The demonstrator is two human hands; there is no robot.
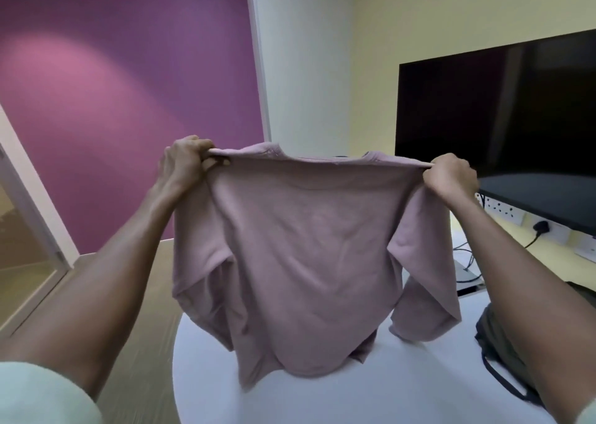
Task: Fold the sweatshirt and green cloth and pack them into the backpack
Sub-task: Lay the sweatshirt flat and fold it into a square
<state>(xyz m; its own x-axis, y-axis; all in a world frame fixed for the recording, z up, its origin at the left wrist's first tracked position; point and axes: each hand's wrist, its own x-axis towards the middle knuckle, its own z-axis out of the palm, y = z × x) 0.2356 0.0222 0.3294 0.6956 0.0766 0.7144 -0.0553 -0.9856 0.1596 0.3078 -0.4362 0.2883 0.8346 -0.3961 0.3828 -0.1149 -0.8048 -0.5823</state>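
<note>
Holding 1 sweatshirt (300,255) up | 2 hands: left hand (183,165), right hand (450,178), fingers pinching shoulders | 1 backpack (498,343) on table (403,391)

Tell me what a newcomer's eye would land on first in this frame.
First, the dusty pink sweatshirt, held up spread in mid-frame, its hem reaching the white table. The left hand and right hand each grip a shoulder at the top corners. Next come the purple wall at left and the dark screen at right, with the backpack lying partly behind the right forearm.
</note>
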